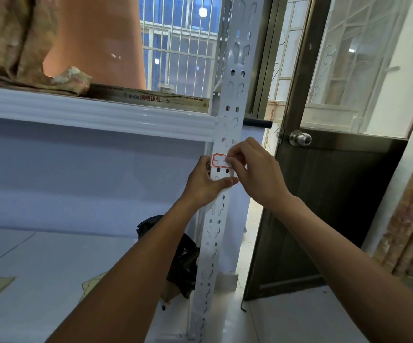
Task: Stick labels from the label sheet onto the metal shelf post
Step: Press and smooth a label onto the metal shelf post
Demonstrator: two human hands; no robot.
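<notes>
My grips: two, left grip point(204, 180) and right grip point(255, 169). One label point(219, 161). One metal shelf post point(251, 70). One door knob point(300, 138). One black bag point(183, 256).

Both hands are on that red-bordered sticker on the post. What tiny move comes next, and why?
Probably smooth the label rightward with the right hand: it pinches the label's right edge, not yet pressed down, while the left hand grips the metal shelf post.

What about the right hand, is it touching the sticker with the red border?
Touching. The head view shows the right hand pinching the red-bordered label at its right edge, against the metal shelf post.
</notes>
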